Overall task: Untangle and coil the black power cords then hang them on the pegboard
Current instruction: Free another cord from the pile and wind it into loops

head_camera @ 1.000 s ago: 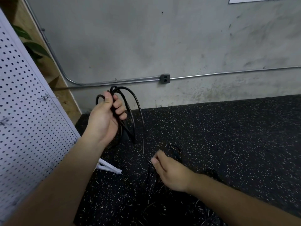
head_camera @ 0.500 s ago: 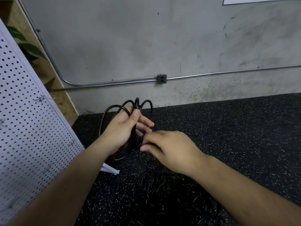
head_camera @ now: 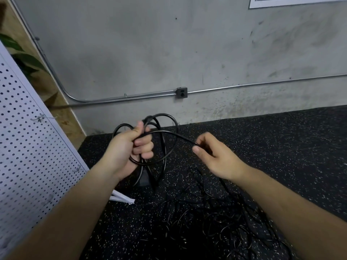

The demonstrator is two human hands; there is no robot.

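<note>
The cord (head_camera: 170, 132) is thin, smooth and glossy black, and it sits to the right of the pegboard (head_camera: 24, 147), wound into several loose round loops. The left hand (head_camera: 129, 147) clenches round the gathered loops, thumb pressed on top and fingers curled beneath. The loops fan out above and below the fist. A blocky black plug (head_camera: 143, 180) hangs below that hand, near the pegboard's lower edge.

One strand arcs from the fist, away from the pegboard, to the right hand (head_camera: 216, 156). That hand pinches it between thumb and bent fingers and holds it off the floor.

The pegboard is a white sheet dotted with even rows of small round holes, standing tilted, and a bent wire hook (head_camera: 39, 118) juts from it. The floor (head_camera: 272, 147) is rough black rubber flecked with pale specks. On it, farther from the pegboard than the coil, lies a tangle (head_camera: 216, 218) of thin black cords below the right forearm. Behind the pegboard and hands, a stained grey concrete wall (head_camera: 150, 53) carries a round metal conduit (head_camera: 131, 96).
</note>
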